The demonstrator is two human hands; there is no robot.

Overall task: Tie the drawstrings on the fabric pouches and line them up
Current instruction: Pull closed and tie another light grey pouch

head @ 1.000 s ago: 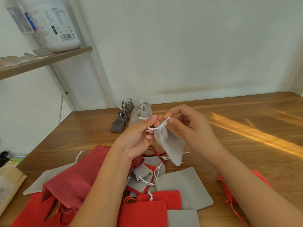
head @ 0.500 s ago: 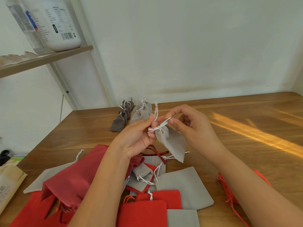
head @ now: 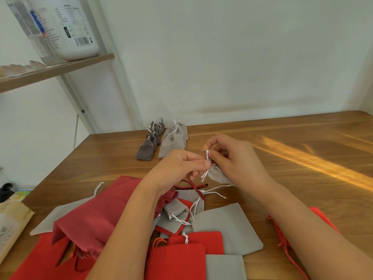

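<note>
A small light grey pouch (head: 219, 175) hangs in the air between my hands above the wooden table (head: 292, 174). My left hand (head: 177, 170) pinches its white drawstring (head: 205, 172) at the gathered neck. Just above that, my right hand (head: 236, 158) pinches another strand of the drawstring and covers most of the pouch. At the far side of the table stand two short rows of tied pouches: dark grey ones (head: 150, 141) and, to their right, light grey ones (head: 173, 139).
A heap of loose red pouches (head: 94, 215) and flat grey pouches (head: 228, 227) lies at the table's near edge under my forearms. More red fabric (head: 314, 213) shows under my right arm. A shelf with a white jar (head: 78, 31) stands at the left.
Both hands have dropped a little with the pouch. The pouch, which hung down in full view, is tucked under my right hand, and the cord is drawn upward between my fingertips.
</note>
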